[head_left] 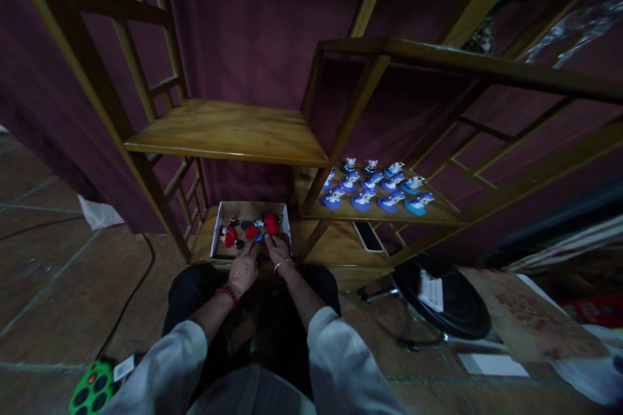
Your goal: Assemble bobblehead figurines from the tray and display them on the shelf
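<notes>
A shallow white box [216, 231] sits on the lower wooden shelf with several small figurines in it, some with red parts [230, 238]. My left hand [244, 267], with a red bead bracelet, reaches over the box's front edge. Beside it my right hand [277, 249], with a silver bracelet, is at the box's front right. The fingertips of both hands are close together near a small blue figure [259, 238]. Whether either hand grips it is too small to tell.
Several purple and blue figurines [362, 199] stand in rows on the shelf to the right. Below them lies a phone [368, 237]. A bare upper shelf [224, 131] overhangs the box. A black round stool [442, 297] stands at the right, a green object [92, 389] at the lower left.
</notes>
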`<state>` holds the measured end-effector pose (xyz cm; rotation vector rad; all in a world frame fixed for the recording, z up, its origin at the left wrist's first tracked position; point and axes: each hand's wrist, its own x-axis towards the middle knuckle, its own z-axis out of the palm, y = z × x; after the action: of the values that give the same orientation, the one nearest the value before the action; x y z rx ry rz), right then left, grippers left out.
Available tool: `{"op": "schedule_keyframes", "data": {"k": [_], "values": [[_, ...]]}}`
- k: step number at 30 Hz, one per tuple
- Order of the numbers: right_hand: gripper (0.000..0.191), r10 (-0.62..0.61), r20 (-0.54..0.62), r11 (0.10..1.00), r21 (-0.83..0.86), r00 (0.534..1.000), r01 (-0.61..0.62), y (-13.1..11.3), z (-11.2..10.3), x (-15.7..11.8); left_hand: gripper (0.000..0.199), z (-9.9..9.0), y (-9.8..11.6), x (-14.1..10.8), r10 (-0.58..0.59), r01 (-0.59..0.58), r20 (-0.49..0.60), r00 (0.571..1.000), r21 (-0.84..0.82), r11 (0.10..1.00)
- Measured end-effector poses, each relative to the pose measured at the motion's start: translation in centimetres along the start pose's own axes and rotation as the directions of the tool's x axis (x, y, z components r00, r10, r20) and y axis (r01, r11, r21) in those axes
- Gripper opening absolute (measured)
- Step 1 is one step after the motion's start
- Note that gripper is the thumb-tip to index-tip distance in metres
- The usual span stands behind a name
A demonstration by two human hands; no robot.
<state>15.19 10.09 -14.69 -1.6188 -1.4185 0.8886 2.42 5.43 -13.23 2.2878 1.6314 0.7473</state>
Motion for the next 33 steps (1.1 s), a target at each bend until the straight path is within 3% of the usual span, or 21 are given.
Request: {"op": "schedule_keyframes", "data": {"k": [6,11,19,33], "values": [[0.029,-0.020,-0.005,0.986,0.165,1.000,0.021,-0.5,-0.1,0.0,0.050,-0.3,0.7,-0.5,0.062,-0.062,-0.017,0.998,0.029,0.998],[0.028,0.050,-0.048,0.955,0.296,0.998,-0.033,-0.2,0.3,0.1,0.055,-0.2,1.1,-1.1,0.070,-0.070,-0.008,0.997,-0.011,0.997],[0.036,0.154,0.017,0.844,0.517,0.988,-0.141,-0.2,0.6,-0.5,0.060,-0.6,1.8,-1.5,-0.051,0.050,-0.005,0.999,-0.122,0.991],[0.031,0.119,0.052,0.840,0.527,0.992,-0.129,-0.7,0.1,-1.0,0.047,-0.4,1.3,-0.3,-0.175,0.141,-0.118,0.977,-0.252,0.957]]}}
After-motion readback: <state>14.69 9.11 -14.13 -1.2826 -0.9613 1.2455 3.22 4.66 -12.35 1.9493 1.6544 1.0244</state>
